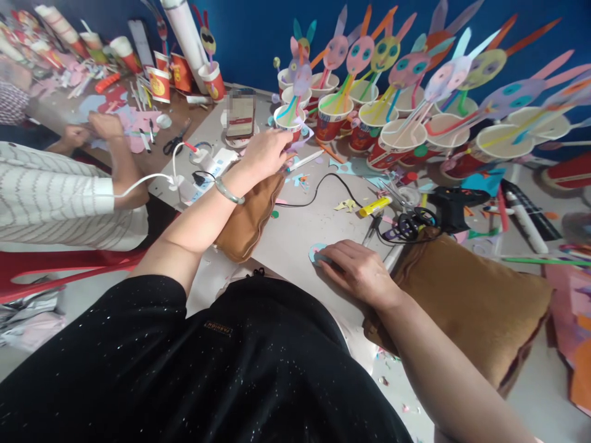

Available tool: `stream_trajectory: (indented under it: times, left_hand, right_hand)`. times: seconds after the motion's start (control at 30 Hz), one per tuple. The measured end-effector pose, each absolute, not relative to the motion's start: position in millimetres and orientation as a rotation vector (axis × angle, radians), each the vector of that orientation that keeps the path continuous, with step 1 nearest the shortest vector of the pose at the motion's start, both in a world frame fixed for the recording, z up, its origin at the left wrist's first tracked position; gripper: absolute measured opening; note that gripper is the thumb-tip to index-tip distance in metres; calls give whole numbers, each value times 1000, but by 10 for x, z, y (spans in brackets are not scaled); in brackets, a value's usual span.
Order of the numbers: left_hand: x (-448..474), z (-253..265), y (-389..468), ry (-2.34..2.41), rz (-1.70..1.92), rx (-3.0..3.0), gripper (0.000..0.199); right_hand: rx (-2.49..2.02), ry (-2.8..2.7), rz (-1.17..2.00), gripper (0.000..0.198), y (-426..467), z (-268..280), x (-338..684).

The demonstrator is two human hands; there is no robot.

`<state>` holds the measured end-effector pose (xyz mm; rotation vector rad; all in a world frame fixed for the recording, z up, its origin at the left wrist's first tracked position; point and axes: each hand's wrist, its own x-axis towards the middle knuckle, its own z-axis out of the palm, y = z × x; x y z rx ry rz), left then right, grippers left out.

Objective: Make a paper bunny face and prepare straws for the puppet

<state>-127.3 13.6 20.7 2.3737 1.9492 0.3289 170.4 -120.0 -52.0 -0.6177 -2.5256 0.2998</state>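
My left hand (266, 151), with a bangle on the wrist, reaches across the table to the front of a red and white paper cup (290, 117). Its fingers are stretched out and bent at the tips, overlapping the cup in view; whether they touch it is unclear. A purple paper strip (305, 134) lies beside the fingertips. Near the table's front edge, my right hand (357, 271) rests low, its fingers and thumb on a small light-blue paper cutout (316, 253) with a pink mark. The hand covers much of this cutout.
Several cups with paper rabbit faces on straws (335, 114) line the blue wall. A yellow glue stick (375, 207), scissors (415, 218) and a brown cushion (466, 307) lie to the right. Left are a power strip (215, 169), a phone (241, 120) and a co-worker's hands (104, 126).
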Motion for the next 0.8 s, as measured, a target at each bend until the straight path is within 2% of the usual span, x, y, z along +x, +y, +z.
stream_trajectory:
  times: [0.13,0.27,0.43,0.6,0.8]
  left_hand:
    - [-1349,236,147,1928,168,2383,32]
    - [-1419,165,119,2104,-60,2251,28]
    - [-1284,171,-27,2110,56,2315,37]
    - [-1053,153,-161,1648,-16,2492,32]
    - [-1108,40,-174,1696,-14,2451,32]
  right_hand:
    - [-623,-2518,341,13,-1191,-520,1711]
    - [-693,-2448,425,20,-1186,-545,1730]
    - [-893,-2228,532,30,-1182,-595,1763]
    - [-943,-2132,478,24,-1155,-604,1769]
    - [-753,-2296,421,11,-1147,-580,1740]
